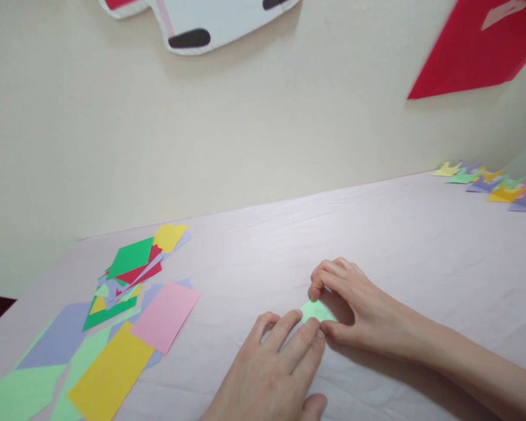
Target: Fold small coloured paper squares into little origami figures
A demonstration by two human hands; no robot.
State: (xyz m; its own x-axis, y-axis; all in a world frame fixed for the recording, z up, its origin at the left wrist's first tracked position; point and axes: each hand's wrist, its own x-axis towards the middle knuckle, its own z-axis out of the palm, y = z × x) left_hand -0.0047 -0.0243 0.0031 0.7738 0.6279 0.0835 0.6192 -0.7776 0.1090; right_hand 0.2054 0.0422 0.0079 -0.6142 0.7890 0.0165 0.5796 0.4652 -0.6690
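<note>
A small piece of light green paper [316, 311] lies on the cloth-covered table, partly hidden by my fingers. My left hand [280, 362] rests palm down, its fingers stretched out with their tips on the paper's near edge. From the right, my right hand [354, 307] reaches in with thumb and fingers curved apart. Its thumb tip is at the paper's lower right edge and a fingertip is at the top corner. Whether the paper is folded there I cannot tell.
Loose coloured paper lies at left, including a pink sheet [166, 316], a yellow sheet [111, 371] and a green sheet [131, 257]. Several crown-shaped paper pieces [506, 193] stand at the far right. Behind the table [245, 257] rises a wall [245, 134] with a red decoration [473, 52].
</note>
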